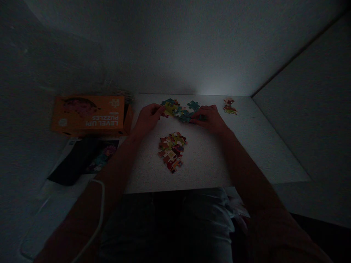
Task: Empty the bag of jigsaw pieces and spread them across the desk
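On the white table [208, 166]: puzzle pieces lie in three bunches, and the room is very dark.
Back bunch [178, 111]: it sits between the two hands, to the right of the left one and to the left of the right one. Its long way runs from side to side, dipping a bit toward the right hand. It is yellow-green on the left and blue-green on the right.
Nearer hand: both are right by it, one at each end, so I can't pick one.
Left hand [149, 116]: thumb and finger are bent close together at the yellow-green end. Small red bits show just under them. I can't tell if it grips a piece.
Right hand [210, 118]: fingertips touch the blue-green end, with only a little gap between them. It's too dark to tell if they pinch a piece.
Blue-green piece [193, 105]: just behind the right fingertips.
Front bunch [172, 149]: red, brown and green, nearer the person.
Small bunch [229, 106]: far right, away from both hands.
Orange box [87, 113]: left of the left hand.
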Tool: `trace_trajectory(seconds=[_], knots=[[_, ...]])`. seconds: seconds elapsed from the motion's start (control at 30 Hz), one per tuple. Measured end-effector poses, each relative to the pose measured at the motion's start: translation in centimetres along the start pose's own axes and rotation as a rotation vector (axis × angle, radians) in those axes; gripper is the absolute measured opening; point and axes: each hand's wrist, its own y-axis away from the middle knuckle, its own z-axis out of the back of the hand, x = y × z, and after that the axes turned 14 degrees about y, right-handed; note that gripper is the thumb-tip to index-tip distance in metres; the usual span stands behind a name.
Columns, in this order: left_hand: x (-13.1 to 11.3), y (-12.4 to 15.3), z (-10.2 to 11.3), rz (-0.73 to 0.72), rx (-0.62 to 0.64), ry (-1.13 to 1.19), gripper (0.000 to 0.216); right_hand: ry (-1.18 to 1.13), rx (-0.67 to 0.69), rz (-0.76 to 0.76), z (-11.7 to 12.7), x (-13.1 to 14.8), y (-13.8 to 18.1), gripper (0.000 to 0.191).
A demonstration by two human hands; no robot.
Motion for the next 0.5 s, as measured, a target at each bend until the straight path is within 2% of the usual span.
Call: trace_trajectory(seconds=[0.1, 0.17, 0.27, 0.5], knots=[[0.18, -0.05, 0.05, 0.020, -0.042, -0.001, 0.017, -0.057, 0.040, -0.069, 0.11, 0.11, -0.10, 0.025], [0.36, -0.10, 0.07, 0.023, -0.059, 0.011, 0.015, -0.052, 0.060, -0.094, 0.14, 0.25, -0.10, 0.029], [0.67, -0.25, 0.04, 0.018, -0.070, 0.035, 0.012, 0.010, 0.059, -0.088, 0.16, 0.34, -0.04, 0.033], [0.85, -0.39, -0.19, 0.009, -0.062, 0.076, 0.009, 0.084, 0.036, -0.034, 0.12, -0.48, -0.04, 0.021]])
